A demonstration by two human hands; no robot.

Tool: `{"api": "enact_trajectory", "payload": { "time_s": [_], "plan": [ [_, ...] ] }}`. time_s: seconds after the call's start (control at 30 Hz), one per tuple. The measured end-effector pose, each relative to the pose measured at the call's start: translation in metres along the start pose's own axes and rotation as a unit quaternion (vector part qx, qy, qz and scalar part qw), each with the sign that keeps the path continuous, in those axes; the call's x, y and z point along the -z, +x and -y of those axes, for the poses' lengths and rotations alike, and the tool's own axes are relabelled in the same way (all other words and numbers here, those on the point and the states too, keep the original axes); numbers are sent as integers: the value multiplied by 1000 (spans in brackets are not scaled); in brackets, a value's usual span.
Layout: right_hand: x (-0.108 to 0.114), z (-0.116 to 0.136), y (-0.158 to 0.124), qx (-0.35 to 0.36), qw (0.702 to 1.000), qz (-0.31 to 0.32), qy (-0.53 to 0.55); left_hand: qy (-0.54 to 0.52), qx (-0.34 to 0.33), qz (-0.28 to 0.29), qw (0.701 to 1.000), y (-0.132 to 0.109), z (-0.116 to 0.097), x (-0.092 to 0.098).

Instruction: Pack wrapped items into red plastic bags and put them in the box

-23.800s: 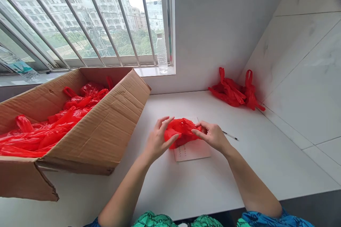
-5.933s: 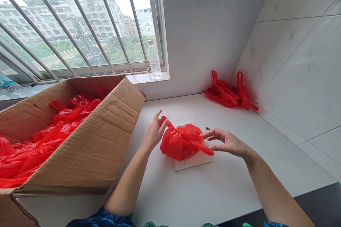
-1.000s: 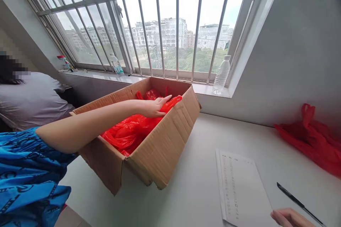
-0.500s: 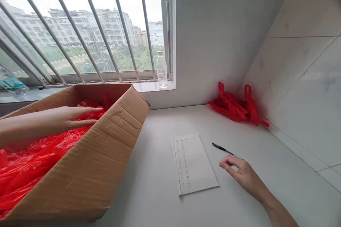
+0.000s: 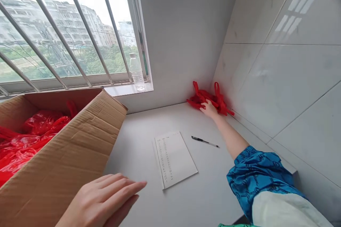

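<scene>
In the back corner of the white tabletop lies a bundle of red plastic bags, its loop handles sticking up. My right hand is stretched out to it, fingers apart and resting against the near side of the bundle. My left hand hovers near the front edge of the view, beside the cardboard box, with its fingers straight and nothing in them. A white notebook with columns of small writing lies on the tabletop between both hands. To its right is a black-capped clear pen.
At the left, a cardboard box holds many crumpled red plastic bags. A clear bottle stands on the sill of a barred window. A tiled wall bounds the table on the right.
My right hand has gone from beside the pen to the red bags in the corner. My left hand has come out of the box toward the front. The view has turned right.
</scene>
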State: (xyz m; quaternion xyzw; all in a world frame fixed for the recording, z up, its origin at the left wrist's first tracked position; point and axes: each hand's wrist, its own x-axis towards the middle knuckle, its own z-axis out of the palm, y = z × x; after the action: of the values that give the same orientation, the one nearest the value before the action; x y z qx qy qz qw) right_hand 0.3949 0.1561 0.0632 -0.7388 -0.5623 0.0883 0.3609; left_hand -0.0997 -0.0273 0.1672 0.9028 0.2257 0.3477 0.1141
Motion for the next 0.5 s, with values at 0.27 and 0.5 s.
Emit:
{"api": "enact_trajectory", "payload": {
  "time_s": [0.27, 0.5],
  "plan": [
    [13, 25, 1, 62, 994, 23, 92, -47, 47, 79, 995, -18, 10, -57],
    [12, 90, -72, 168, 958, 78, 220, -91, 160, 5, 983, -15, 42, -65]
  ]
}}
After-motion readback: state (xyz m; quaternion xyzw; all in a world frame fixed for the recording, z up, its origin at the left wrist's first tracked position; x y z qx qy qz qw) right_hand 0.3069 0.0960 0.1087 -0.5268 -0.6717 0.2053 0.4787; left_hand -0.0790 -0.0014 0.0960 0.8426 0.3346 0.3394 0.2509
